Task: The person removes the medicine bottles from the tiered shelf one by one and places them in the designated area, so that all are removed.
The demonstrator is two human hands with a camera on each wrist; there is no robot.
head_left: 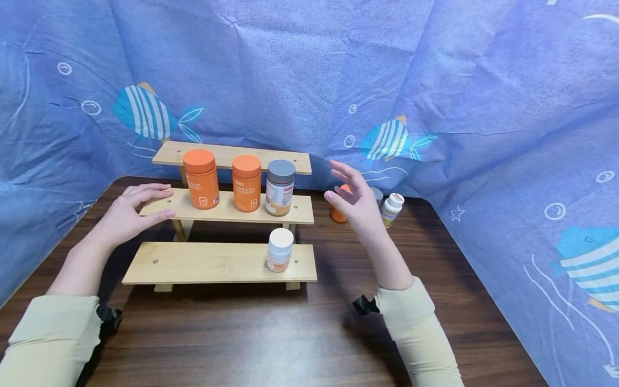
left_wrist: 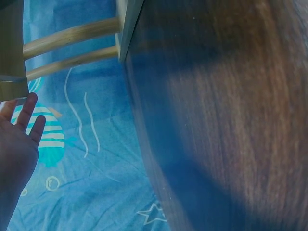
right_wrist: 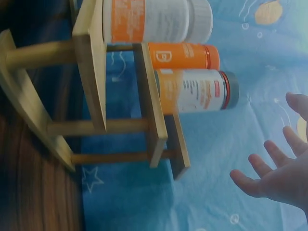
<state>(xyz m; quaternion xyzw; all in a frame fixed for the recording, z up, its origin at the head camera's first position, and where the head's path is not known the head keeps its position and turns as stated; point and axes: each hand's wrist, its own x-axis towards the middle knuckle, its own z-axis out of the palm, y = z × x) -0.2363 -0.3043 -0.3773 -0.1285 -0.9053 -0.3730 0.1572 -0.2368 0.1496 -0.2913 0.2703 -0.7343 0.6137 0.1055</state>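
A three-tier wooden rack [head_left: 208, 263] stands on the table. My left hand [head_left: 127, 214] is at the left end of its middle shelf. In the left wrist view, extended fingers [left_wrist: 30, 115] reach the shelf end; contact is hard to tell. On the middle shelf stand a large orange bottle [head_left: 203, 185], a smaller orange bottle [head_left: 247, 188] and a grey-capped bottle [head_left: 279, 193]. A white bottle [head_left: 280, 250] stands on the right of the bottom shelf. My right hand [head_left: 359, 207] hovers right of the rack, holding nothing, fingers spread in the right wrist view.
Behind my right hand are an orange bottle [head_left: 338, 214], a partly hidden grey cap [head_left: 377, 194] and a white-capped bottle [head_left: 392, 209] on the dark wooden table [head_left: 271, 333]. A blue fish-print cloth [head_left: 300, 75] hangs behind and along the sides.
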